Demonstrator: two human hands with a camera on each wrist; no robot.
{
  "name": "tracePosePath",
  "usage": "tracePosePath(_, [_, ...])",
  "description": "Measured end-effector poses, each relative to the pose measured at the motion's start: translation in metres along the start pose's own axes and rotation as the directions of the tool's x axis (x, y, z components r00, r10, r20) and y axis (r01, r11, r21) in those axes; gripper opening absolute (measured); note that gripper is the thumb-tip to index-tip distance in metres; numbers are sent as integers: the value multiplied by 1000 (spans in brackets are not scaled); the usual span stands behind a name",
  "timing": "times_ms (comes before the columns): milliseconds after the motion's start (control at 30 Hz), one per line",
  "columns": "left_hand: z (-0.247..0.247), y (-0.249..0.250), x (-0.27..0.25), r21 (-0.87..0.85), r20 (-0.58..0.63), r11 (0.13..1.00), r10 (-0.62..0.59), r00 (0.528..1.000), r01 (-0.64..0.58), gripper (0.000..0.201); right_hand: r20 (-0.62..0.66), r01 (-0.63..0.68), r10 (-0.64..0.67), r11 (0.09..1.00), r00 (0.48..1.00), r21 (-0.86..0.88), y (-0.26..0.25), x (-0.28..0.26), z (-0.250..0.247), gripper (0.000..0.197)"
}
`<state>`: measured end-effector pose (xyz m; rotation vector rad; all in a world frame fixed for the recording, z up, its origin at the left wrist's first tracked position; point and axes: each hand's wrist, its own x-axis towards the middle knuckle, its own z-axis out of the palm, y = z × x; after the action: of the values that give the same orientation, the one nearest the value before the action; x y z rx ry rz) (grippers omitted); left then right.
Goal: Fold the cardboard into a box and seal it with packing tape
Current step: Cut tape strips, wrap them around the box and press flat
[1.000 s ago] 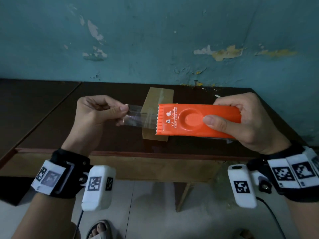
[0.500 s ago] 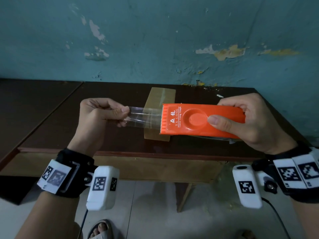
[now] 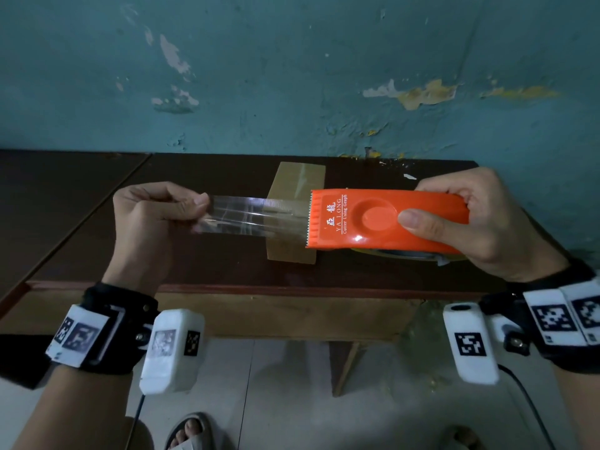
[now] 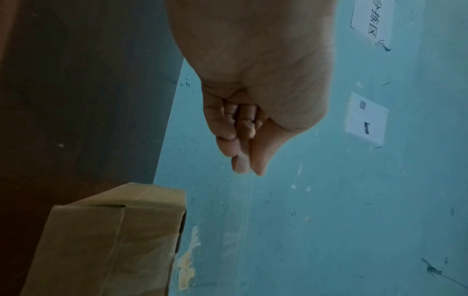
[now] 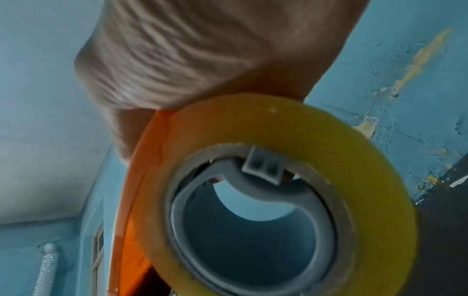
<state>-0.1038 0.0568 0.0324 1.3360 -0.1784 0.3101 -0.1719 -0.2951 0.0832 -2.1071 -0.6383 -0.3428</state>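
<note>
Longer clear tape strip, left hand pinching

One box, one dispenser, one tape roll. Two hands. Two papers on the wall.

The left hand reaches down from the top centre of the frame, its fingers curled in against the palm and the thumb pressed to the fingertips; whatever they pinch cannot be made out. At lower left sits the brown cardboard box, its flaps folded shut, on the dark table that fills the left side. Behind, a blue wall carries 2 white paper notices at upper right.
</note>
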Motion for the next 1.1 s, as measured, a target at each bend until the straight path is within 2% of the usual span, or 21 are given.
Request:
tracePosePath(133, [0,-6,0,-7,-53,999,37,998,-37,40,-3,0,0,1000,1000,-20,0,1,2,37])
tracePosePath(300, [-2,-7,2,4,-88,998,62,994,-62,34,-7,3,-3,1000,1000,4,0,3,2,40])
tracePosePath(467, [4,-11,-3,25,-123,995,101,987,-98,43,19,-26,25,999,1000,31,4,1,3,34])
tracePosePath(533, [6,-12,-3,35,-122,994,107,987,-103,40,16,-31,30,999,999,37,6,0,3,38])
tracePosePath(633, [3,-13,0,67,-138,993,108,984,-99,24,9,-48,48,998,999,41,9,1,-3,45])
tracePosePath(700, [-1,-14,1,72,-154,992,113,982,-103,27,-8,-63,63,997,998,39,9,0,-9,47])
tracePosePath(900, [-7,-15,0,101,-56,989,117,992,-111,20,-22,-93,93,996,995,-9,12,-5,-15,52])
tracePosePath(1000, [-9,-16,3,80,-61,992,102,993,-97,37,-3,-102,102,995,995,-8,9,-5,-15,44])
tracePosePath(1100, [-8,-16,4,31,-79,996,80,994,-78,40,16,-105,105,995,994,-4,6,-5,-15,39])
